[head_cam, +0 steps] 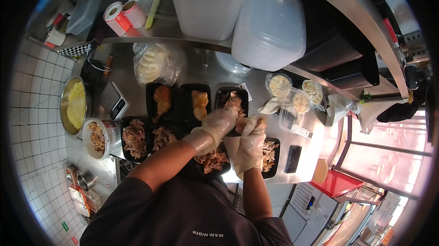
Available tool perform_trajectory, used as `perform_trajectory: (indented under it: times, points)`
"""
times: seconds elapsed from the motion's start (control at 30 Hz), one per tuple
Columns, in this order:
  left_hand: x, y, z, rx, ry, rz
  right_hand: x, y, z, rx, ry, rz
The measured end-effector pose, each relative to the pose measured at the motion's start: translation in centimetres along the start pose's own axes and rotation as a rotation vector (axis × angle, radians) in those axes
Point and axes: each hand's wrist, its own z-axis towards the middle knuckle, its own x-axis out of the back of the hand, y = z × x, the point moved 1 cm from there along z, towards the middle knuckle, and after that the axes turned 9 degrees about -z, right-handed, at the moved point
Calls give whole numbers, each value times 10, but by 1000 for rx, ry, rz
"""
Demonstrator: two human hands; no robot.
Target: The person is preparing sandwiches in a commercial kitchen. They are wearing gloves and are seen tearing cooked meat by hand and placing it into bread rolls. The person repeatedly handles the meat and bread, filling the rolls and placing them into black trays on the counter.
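Note:
Both my hands wear loose translucent plastic gloves. My left hand (219, 126), blurred, reaches over a black plastic tray (218, 92) and is nearest to the shredded cooked meat (234, 102) in it; whether its fingers hold any is unclear. Just right of it, my right hand (253, 138) is curled around some brownish meat (262, 123) at that tray's near right corner. Partly hidden behind my right wrist is another black tray with sliced meat (269, 156). More trays hold shredded meat (134, 139) and orange-brown pieces (200, 104).
A white tub of shredded meat (97, 139), a steel bowl of yellow shreds (76, 107) and a digital scale (115, 100) stand at left. A phone (293, 159) and clear container (291, 112) lie right. Overhead, a steel shelf (205, 43) carries stacked plastic containers (271, 26).

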Motion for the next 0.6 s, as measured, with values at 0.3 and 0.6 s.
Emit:
perform_trajectory:
  times: [0.3, 0.6]
  points:
    - [53, -1, 16, 119, -174, -361, 15, 11, 24, -292, -155, 106]
    - [66, 11, -11, -62, -190, -560, 10, 20, 16, 46, -109, -472]
